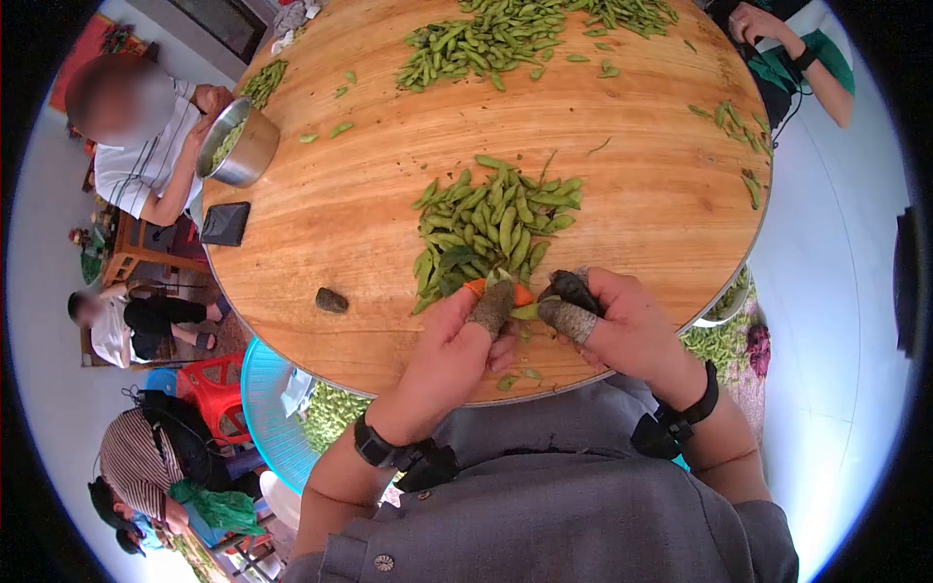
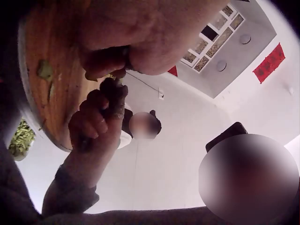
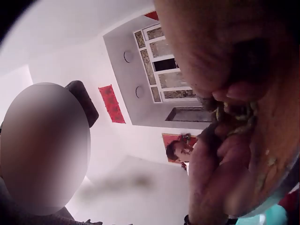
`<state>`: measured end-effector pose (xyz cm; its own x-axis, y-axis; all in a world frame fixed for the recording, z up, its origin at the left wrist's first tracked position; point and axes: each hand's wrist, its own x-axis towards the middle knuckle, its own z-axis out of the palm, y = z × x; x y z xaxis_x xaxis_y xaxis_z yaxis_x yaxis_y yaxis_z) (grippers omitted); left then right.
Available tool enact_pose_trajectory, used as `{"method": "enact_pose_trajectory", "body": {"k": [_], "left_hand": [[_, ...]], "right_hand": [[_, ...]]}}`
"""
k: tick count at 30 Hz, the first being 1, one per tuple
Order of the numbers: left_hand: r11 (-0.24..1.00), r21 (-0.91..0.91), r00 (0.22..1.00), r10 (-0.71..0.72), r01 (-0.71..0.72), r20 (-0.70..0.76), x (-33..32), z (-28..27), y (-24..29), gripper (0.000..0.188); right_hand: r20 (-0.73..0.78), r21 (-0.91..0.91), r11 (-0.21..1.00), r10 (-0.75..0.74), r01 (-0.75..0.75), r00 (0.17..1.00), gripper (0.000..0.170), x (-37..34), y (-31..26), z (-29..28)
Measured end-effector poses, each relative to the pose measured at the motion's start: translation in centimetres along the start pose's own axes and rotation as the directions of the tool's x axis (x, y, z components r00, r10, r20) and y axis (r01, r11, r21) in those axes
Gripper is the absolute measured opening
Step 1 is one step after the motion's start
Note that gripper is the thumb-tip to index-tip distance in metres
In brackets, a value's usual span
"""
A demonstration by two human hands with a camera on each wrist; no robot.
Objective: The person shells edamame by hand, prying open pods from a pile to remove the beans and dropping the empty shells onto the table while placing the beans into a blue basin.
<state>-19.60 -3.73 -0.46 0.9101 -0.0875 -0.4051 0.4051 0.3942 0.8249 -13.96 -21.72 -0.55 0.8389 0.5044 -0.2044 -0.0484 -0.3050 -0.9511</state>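
Looks like smooth, glossy wood in the tabletop [image 1: 340, 204] beneath the left hand [image 1: 444, 348] and right hand [image 1: 634, 325]. Seems rough, matt and cloth-like in the thumb wraps [image 1: 491, 309] on both. Shines like metal in the pot [image 1: 257, 152] beyond the left hand; looks like plastic in the turquoise basin [image 1: 260, 400] left of it. Appears matt cloth in the grey shirt [image 1: 554, 505] behind both.

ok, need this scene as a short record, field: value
Right hand: pinches slim green bean pod, thumb in grey-brown cover
Left hand: grips at the pod's other end, thumb likewise covered
Surface: round brown wooden table
Ahead of hands: heap of green bean pods
Table, left side: small dark lump, flat black rectangular object, silver metal pot
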Motion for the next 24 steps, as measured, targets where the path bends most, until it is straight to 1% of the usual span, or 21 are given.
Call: {"method": "enact_pose_trajectory", "body": {"k": [2, 3, 4, 5, 6, 7, 8, 9, 10, 11, 12, 13, 14, 15, 16, 18, 19, 21, 22, 23, 24], "left_hand": [[1.000, -0.016, 1.000, 0.002, -0.002, 0.006, 0.0, 0.0, -0.1, 0.034], [0.999, -0.032, 1.000, 0.006, -0.006, 0.012, 0.0, -0.1, -0.2, 0.036], [0.999, -0.033, 1.000, 0.009, -0.008, 0.010, 0.0, -0.3, -0.3, 0.036], [0.998, -0.016, 0.998, 0.057, -0.058, -0.040, -0.2, -0.7, -0.3, 0.038], [0.994, 0.004, 0.990, 0.106, -0.106, -0.088, -0.3, -1.2, -0.4, 0.040], [0.994, 0.002, 0.990, 0.107, -0.107, -0.088, -0.3, -2.1, -0.5, 0.040], [0.912, 0.310, 0.943, 0.314, -0.267, -0.111, -0.3, -3.2, -0.6, 0.040], [0.717, 0.588, 0.860, 0.506, -0.376, -0.068, -0.3, -3.4, -0.2, 0.040], [0.718, 0.586, 0.860, 0.506, -0.375, -0.070, -0.6, -3.1, 0.1, 0.040], [0.589, 0.680, 0.837, 0.543, -0.436, 0.066, -1.2, -2.4, 0.6, 0.040], [0.445, 0.747, 0.806, 0.556, -0.494, 0.202, -1.6, -1.7, 1.3, 0.041], [0.447, 0.746, 0.805, 0.559, -0.493, 0.197, -1.7, -1.3, 1.5, 0.041], [0.421, 0.755, 0.833, 0.470, -0.503, 0.293, -1.9, -0.9, 1.7, 0.041], [0.394, 0.760, 0.846, 0.371, -0.517, 0.383, -1.9, -0.8, 1.9, 0.042], [0.393, 0.759, 0.844, 0.377, -0.519, 0.382, -1.8, -1.1, 1.6, 0.042], [0.540, 0.706, 0.889, 0.262, -0.458, 0.376, -1.4, -1.9, 0.8, 0.042], [0.540, 0.704, 0.887, 0.262, -0.461, 0.380, -1.5, -1.9, 0.8, 0.042], [0.786, 0.531, 0.948, 0.247, -0.317, 0.201, -1.7, -1.9, 0.6, 0.042], [0.786, 0.530, 0.947, 0.250, -0.320, 0.200, -1.8, -1.6, 0.5, 0.042], [0.836, 0.449, 0.948, 0.272, -0.317, 0.163, -1.8, -1.3, 0.3, 0.041], [0.877, 0.363, 0.949, 0.289, -0.314, 0.124, -1.9, -1.1, 0.2, 0.040]], "right_hand": [[0.038, 0.204, 0.955, 0.213, -0.216, 0.976, 0.023, -0.3, -1.2, 0.1], [0.039, 0.203, 0.955, 0.212, -0.215, 0.976, 0.023, -0.2, -1.1, 0.1], [0.021, 0.209, 0.967, 0.145, -0.146, 0.989, 0.024, -0.1, -0.8, 0.0], [0.002, 0.214, 0.974, 0.077, -0.076, 0.997, 0.024, 0.0, -0.6, -0.1], [0.003, 0.211, 0.975, 0.076, -0.075, 0.997, 0.024, 0.0, -0.7, -0.3], [0.005, 0.144, 0.988, 0.063, -0.063, 0.998, 0.024, -0.2, -0.8, -0.5], [0.007, 0.077, 0.996, 0.052, -0.052, 0.999, 0.024, -0.2, -0.9, -0.7], [0.008, 0.076, 0.996, 0.053, -0.053, 0.999, 0.024, -0.3, -0.8, -0.7], [0.011, 0.016, 0.999, -0.036, 0.036, 0.999, 0.023, -0.4, -0.7, -0.7], [0.020, -0.043, 0.991, -0.125, 0.126, 0.992, 0.022, -0.4, -0.7, -0.6], [0.024, -0.045, 0.991, -0.123, 0.124, 0.992, 0.022, -0.5, -0.9, -0.5], [0.051, -0.122, 0.979, -0.157, 0.162, 0.986, 0.020, -0.6, -1.4, -0.6], [0.080, -0.197, 0.959, -0.191, 0.203, 0.978, 0.019, -0.6, -1.7, -0.6], [0.084, -0.201, 0.957, -0.194, 0.207, 0.977, 0.019, -0.6, -1.9, -0.4], [0.053, -0.177, 0.960, -0.212, 0.218, 0.976, 0.017, -0.5, -2.0, -0.1], [0.016, -0.155, 0.961, -0.229, 0.228, 0.973, 0.014, -0.7, -1.9, 0.2], [0.009, -0.160, 0.953, -0.257, 0.256, 0.966, 0.013, -0.7, -1.5, 0.5], [0.005, -0.168, 0.944, -0.287, 0.284, 0.958, 0.015, -0.8, -1.5, 0.6], [0.062, -0.140, 0.950, -0.272, 0.279, 0.960, 0.018, -0.9, -1.9, 0.5], [0.120, -0.113, 0.956, -0.259, 0.272, 0.959, 0.023, -1.0, -2.3, 0.4], [0.121, -0.115, 0.955, -0.259, 0.273, 0.958, 0.023, -1.2, -2.7, 0.4]]}}
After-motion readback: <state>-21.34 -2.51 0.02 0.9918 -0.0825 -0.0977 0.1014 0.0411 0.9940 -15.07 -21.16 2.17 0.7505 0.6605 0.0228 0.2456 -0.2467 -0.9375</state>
